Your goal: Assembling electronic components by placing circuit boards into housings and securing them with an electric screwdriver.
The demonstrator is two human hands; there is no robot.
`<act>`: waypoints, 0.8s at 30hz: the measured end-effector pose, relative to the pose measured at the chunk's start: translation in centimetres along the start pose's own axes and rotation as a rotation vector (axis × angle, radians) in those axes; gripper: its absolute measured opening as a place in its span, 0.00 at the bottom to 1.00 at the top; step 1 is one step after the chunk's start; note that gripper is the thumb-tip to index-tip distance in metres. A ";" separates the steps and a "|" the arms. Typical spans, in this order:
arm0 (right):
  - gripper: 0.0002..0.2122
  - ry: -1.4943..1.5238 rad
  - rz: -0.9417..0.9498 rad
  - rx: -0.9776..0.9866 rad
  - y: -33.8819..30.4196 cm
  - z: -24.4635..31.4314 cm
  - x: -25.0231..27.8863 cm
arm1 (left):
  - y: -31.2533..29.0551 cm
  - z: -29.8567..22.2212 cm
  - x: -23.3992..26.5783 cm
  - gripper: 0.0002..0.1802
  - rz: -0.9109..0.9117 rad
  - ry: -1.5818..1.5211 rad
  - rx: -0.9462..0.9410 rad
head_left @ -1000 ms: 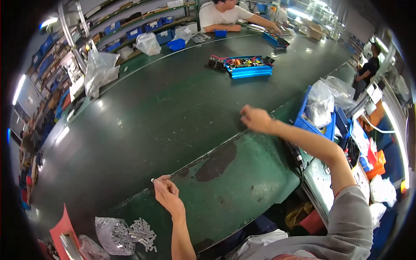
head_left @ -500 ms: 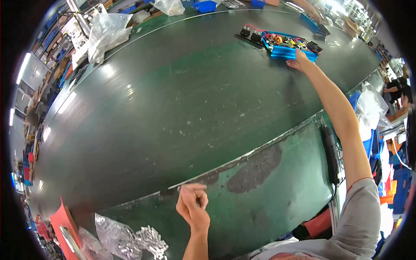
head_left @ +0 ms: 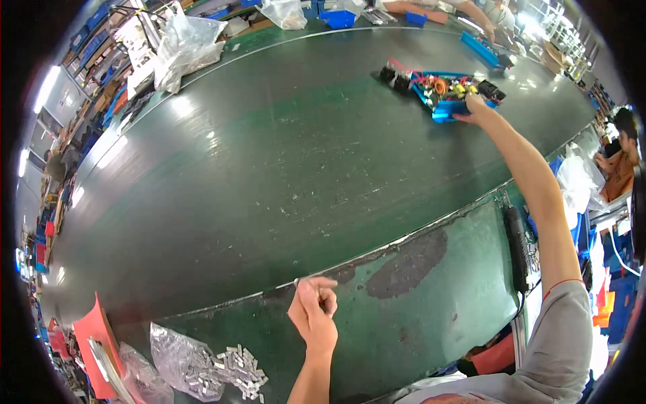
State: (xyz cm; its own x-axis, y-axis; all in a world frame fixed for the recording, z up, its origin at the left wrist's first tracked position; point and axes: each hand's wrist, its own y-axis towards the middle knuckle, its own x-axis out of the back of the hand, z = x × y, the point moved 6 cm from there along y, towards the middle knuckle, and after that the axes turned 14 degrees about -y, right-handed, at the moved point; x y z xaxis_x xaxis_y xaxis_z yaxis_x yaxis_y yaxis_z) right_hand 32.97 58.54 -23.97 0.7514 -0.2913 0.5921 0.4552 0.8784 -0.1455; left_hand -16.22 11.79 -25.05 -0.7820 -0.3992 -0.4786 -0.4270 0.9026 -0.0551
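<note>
The right hand gripped a blue-housed electronics module by its near wall.
Its fingers were closed narrowly; the module lay just beyond and leftward on the dark green work surface, long axis roughly left to right. The left hand, farther from the module, pinched a small pale piece. No brand, label or writing was legible.

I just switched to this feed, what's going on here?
The person's right hand has hold of the near side of a blue electronics unit on the dark green surface. The left hand seems to pinch a small pale piece. Small metallic pieces lie beside a clear bag.
</note>
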 end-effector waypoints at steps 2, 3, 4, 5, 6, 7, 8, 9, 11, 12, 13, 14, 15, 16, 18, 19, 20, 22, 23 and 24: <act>0.22 0.140 0.076 -0.083 -5.2 -0.5 -1.0 | 0.1 0.2 0.4 0.30 0.024 0.001 0.001; 0.21 0.166 0.114 -0.129 -8.5 -0.6 -1.3 | 0.0 0.2 0.6 0.31 0.035 0.022 0.004; 0.21 0.154 0.184 -0.105 -10.1 -1.1 0.3 | 0.2 0.1 0.0 0.31 0.061 0.003 -0.006; 0.20 0.138 0.251 -0.087 -11.4 -1.9 1.9 | 0.3 0.3 -0.6 0.32 0.075 -0.011 0.002; 0.20 0.079 0.317 -0.054 -13.9 -1.6 2.6 | 0.2 0.3 -0.5 0.33 0.073 -0.014 0.019; 0.20 0.018 0.382 -0.027 -16.3 -1.5 3.0 | 0.4 0.1 -0.3 0.34 0.060 -0.008 0.009; 0.19 -0.064 0.422 0.018 -20.0 -0.4 2.8 | 0.3 -0.2 0.4 0.34 0.052 -0.024 -0.002; 0.16 -0.175 0.534 0.087 -22.7 0.4 3.9 | 0.5 -0.5 0.7 0.35 0.054 -0.048 -0.013; 0.13 -0.381 0.697 0.239 -28.2 1.8 5.3 | 0.6 -0.7 1.2 0.34 0.073 -0.079 -0.002; 0.13 -0.393 0.689 0.228 -30.4 2.1 6.8 | 0.9 -0.8 0.7 0.34 0.079 -0.092 0.007; 0.13 -0.457 0.725 0.361 -32.8 2.9 7.1 | 1.4 -0.7 1.0 0.32 0.106 -0.087 -0.003; 0.14 -0.518 0.758 0.491 -34.9 3.6 7.6 | 1.6 -0.8 1.0 0.32 0.102 -0.116 -0.001; 0.19 -0.631 0.794 0.418 -35.9 3.6 8.1 | 1.9 -0.8 0.6 0.31 0.105 -0.141 0.003; 0.19 -0.633 0.799 0.403 -37.2 3.8 8.5 | 1.8 -0.7 0.6 0.30 0.060 -0.171 0.032; 0.26 -0.770 0.901 0.534 -41.5 5.5 7.2 | 2.3 -0.7 1.1 0.29 0.028 -0.172 0.021; 0.30 -0.777 1.007 0.547 -42.9 5.8 6.3 | 2.6 -0.8 1.5 0.28 0.002 -0.183 0.001; 0.30 -0.829 1.042 0.622 -43.8 6.0 5.0 | 2.9 -1.2 2.4 0.26 -0.002 -0.197 0.062; 0.30 -1.007 1.119 0.635 -46.3 7.2 2.7 | 4.0 -2.4 4.2 0.23 -0.011 -0.136 0.067; 0.30 -1.005 1.140 0.635 -46.5 7.2 1.1 | 4.1 -3.1 5.0 0.21 -0.070 -0.121 0.078; 0.30 -0.975 1.231 0.855 -47.3 7.6 -0.2 | 4.5 -3.7 5.3 0.21 -0.084 -0.126 0.083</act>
State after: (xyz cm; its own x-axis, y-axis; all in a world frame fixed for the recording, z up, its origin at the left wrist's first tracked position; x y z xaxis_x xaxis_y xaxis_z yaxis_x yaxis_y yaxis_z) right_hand 7.63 19.95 -11.19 -0.2368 0.6471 0.7247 -0.6823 0.4202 -0.5982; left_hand -23.94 13.13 -24.62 -0.6799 -0.4549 -0.5751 -0.4450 0.8793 -0.1694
